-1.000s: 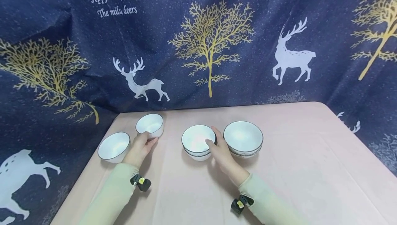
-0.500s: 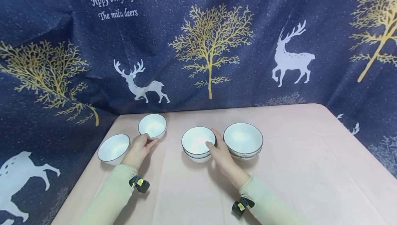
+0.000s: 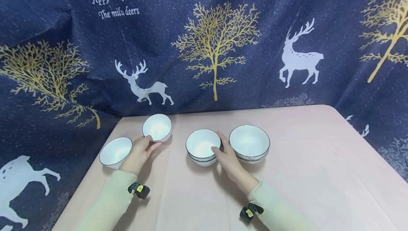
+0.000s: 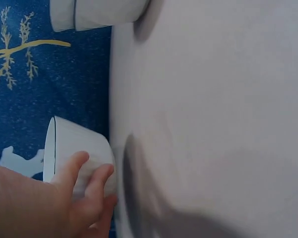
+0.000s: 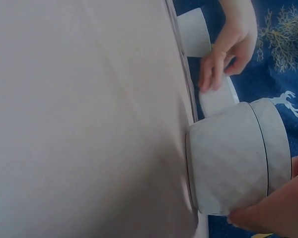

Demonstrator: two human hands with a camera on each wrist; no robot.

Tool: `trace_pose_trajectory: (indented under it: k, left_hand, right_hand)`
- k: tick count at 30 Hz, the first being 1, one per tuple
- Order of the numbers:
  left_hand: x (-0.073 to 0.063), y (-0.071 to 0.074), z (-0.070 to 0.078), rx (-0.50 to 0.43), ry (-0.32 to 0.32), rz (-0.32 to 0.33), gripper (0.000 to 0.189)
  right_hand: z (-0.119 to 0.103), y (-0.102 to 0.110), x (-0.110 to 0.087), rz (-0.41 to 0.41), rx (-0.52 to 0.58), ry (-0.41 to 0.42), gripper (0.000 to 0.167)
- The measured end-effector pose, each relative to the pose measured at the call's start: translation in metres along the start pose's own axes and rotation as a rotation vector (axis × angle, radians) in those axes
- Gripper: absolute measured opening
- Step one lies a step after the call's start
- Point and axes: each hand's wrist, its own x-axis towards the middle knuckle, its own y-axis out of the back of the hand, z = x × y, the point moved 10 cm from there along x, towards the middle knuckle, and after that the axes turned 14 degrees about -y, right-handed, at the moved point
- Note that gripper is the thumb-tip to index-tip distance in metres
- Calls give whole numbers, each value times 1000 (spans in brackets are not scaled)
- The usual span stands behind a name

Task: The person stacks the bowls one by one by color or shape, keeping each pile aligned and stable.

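In the head view, my left hand [image 3: 137, 153] holds a small white bowl [image 3: 157, 127] with a dark rim, thumb at the near rim and fingers below. The left wrist view shows the fingers against that bowl's [image 4: 82, 144] outer wall; whether its base touches the table I cannot tell. My right hand [image 3: 232, 162] grips a stack of two nested white bowls [image 3: 201, 144] at its right side, thumb inside the rim. The stack's faceted outer wall [image 5: 228, 163] fills much of the right wrist view. Fingers behind the stack are partly hidden.
Just right of my right hand stands another stack of white bowls [image 3: 249, 142], patterned outside. A single white bowl [image 3: 115, 151] sits at the table's left edge, beside my left forearm. A pink cloth covers the table [image 3: 318, 174]; a dark blue curtain [image 3: 242, 93] hangs behind it.
My left hand has shifted the small bowl slightly to the right, its opening now tipped a little more toward me. The right hand and its stack have stayed almost in place.
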Motion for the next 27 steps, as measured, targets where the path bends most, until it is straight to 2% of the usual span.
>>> trace_pose_trajectory:
  k: [1, 2, 3, 7, 13, 21, 27]
  left_hand:
    - [1, -1, 0, -30, 30, 16, 60]
    - [0, 1, -4, -155, 93, 97, 67]
    - [0, -1, -2, -149, 104, 95, 68]
    - [0, -8, 7, -132, 99, 37, 68]
    - [-5, -23, 21, -110, 61, -54, 68]
    - [-10, -37, 34, -84, -2, -168, 61]
    - [-16, -50, 46, -5, -74, -250, 60]
  right_hand:
    - [0, 0, 0, -4, 6, 7, 64]
    - [-1, 0, -1, -9, 12, 15, 64]
    - [-1, 0, -2, -15, 19, 23, 64]
    - [0, 0, -3, -41, 34, 51, 65]
    - [0, 0, -7, -66, 31, 34, 66]
    - [5, -2, -4, -92, 29, 47, 67]
    - [3, 0, -4, -98, 26, 55, 68]
